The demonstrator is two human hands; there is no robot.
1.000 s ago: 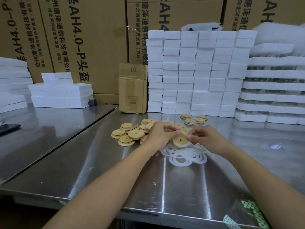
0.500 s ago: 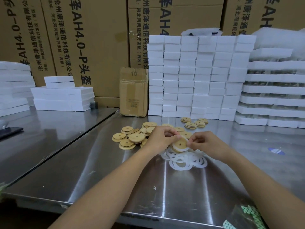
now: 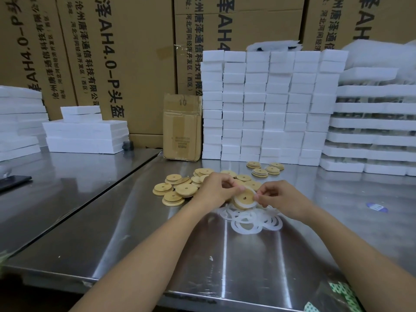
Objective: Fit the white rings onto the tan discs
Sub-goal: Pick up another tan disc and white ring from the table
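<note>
Left grip (image 3: 213, 189) pinches tan disc (image 3: 243, 198); right grip (image 3: 278, 197) pinches white ring (image 3: 248, 206) at disc rim, above ring pile (image 3: 247, 225) on surface (image 3: 202, 266).

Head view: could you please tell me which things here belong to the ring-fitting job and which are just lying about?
Job: left hand holding a tan disc; right hand pinching a white ring on it; loose white rings; loose tan discs.
Lying about: small cardboard box; white foam stacks; dark flat device; blue sticker.
</note>
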